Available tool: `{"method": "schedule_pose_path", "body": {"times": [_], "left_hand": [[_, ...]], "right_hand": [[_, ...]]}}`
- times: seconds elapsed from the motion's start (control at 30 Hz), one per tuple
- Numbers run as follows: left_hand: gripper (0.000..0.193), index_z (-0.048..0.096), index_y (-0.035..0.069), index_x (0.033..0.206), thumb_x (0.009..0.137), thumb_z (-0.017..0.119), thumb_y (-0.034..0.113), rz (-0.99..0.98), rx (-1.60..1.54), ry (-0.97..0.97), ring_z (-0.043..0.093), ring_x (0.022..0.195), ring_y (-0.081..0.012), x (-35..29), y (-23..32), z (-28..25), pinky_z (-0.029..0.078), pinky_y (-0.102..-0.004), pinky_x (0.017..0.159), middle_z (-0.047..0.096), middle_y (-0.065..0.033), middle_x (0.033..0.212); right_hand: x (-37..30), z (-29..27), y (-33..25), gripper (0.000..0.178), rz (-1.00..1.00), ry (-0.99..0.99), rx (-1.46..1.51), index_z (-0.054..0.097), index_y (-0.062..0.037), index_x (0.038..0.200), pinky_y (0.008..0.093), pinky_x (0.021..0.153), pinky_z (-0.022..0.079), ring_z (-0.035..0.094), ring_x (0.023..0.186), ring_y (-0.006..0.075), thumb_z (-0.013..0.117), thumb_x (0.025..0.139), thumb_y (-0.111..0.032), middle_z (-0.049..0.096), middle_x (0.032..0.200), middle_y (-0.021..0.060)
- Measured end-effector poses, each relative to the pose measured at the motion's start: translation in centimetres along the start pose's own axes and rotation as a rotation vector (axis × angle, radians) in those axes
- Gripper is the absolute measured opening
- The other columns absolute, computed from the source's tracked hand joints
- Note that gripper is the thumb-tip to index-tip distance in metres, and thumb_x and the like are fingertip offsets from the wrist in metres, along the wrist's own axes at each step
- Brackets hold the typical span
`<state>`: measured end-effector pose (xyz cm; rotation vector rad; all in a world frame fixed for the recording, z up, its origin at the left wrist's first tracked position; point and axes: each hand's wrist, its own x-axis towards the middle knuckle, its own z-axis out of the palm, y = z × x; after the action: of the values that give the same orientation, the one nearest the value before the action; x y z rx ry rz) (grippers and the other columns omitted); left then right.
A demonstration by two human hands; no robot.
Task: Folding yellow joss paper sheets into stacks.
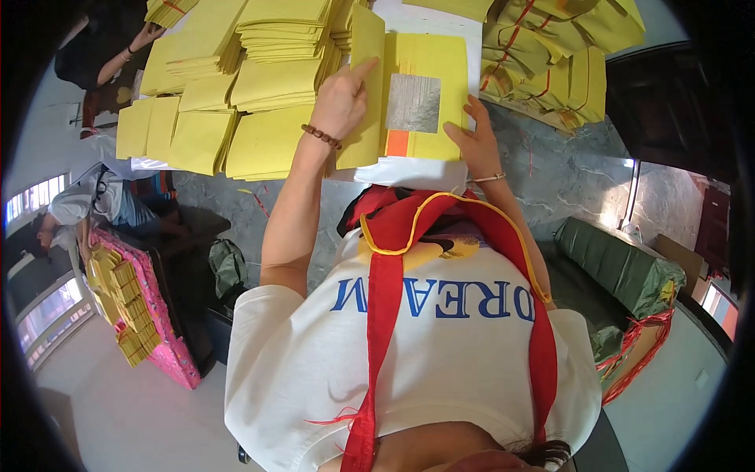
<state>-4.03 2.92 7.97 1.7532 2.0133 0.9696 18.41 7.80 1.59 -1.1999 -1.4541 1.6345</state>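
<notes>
A sheet of yellow paper (pixel 451 63) with a silver square and an orange patch lies before me on a white board (pixel 377 171). Its left part stands up as a folded flap. My left hand (pixel 342 102), wearing a beaded bracelet, is at that flap, index finger stretched along it and the other fingers curled against the paper. At the sheet's right edge is my right hand (pixel 476 141), thumb and fingers spread, with the thumb touching the paper.
Piles of folded yellow paper (pixel 275 75) crowd the table's left. Bundles tied with red string (pixel 543 63) lie at the right. Another person's hand (pixel 146 36) is at the far left; a second person (pixel 86 204) handles yellow bundles on a pink surface (pixel 161 315). A green wrapped package (pixel 617 259) stands right.
</notes>
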Motion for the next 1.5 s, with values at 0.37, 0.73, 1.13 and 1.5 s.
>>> {"method": "schedule_pose_path", "body": {"times": [0.37, 0.73, 1.13, 1.5], "left_hand": [[0.044, 0.054, 0.004, 0.111, 0.069, 0.043, -0.003, -0.008, 0.037, -0.015, 0.055, 0.072, -0.0387, -0.6, 0.2, -0.1, 0.044, -0.0424, 0.065, 0.054, -0.0249, 0.076], [0.041, 0.054, 0.003, 0.109, 0.069, 0.044, -0.002, 0.021, 0.041, 0.047, 0.055, 0.070, -0.0392, -0.4, -0.8, 0.1, 0.044, -0.0443, 0.065, 0.055, -0.0254, 0.076], [0.042, 0.054, 0.005, 0.108, 0.067, 0.045, -0.002, -0.023, 0.047, -0.125, 0.055, 0.074, -0.0414, 0.1, -0.7, 4.0, 0.045, -0.0458, 0.069, 0.055, -0.0279, 0.081], [0.042, 0.054, 0.004, 0.109, 0.068, 0.045, -0.002, -0.074, -0.016, -0.104, 0.055, 0.075, -0.0410, -0.2, -0.4, 3.1, 0.045, -0.0453, 0.069, 0.054, -0.0277, 0.080]], "right_hand": [[6.7, 0.0, 0.6, 0.056, -0.144, -0.138, -0.167, 0.044, -0.0059, 0.122, 0.0265, 0.081, 0.042, 0.049, 0.100, 0.0160, 0.061, 0.069, -0.001, 0.053, 0.109, 0.0120], [5.9, -9.4, -2.5, 0.046, -0.224, 0.058, -0.170, 0.052, -0.0053, 0.115, 0.0198, 0.072, 0.042, 0.052, 0.085, 0.0092, 0.046, 0.071, 0.004, 0.054, 0.106, 0.0060], [2.2, -11.9, -0.6, 0.049, 0.036, 0.158, 0.447, 0.049, -0.0046, 0.119, 0.0264, 0.074, 0.048, 0.057, 0.089, 0.0169, 0.043, 0.072, 0.007, 0.054, 0.110, 0.0093], [2.0, -9.1, -1.0, 0.052, -0.018, 0.108, 0.499, 0.030, -0.0078, 0.132, 0.0290, 0.082, 0.047, 0.053, 0.100, 0.0182, 0.047, 0.084, 0.001, 0.047, 0.120, 0.0093]]}}
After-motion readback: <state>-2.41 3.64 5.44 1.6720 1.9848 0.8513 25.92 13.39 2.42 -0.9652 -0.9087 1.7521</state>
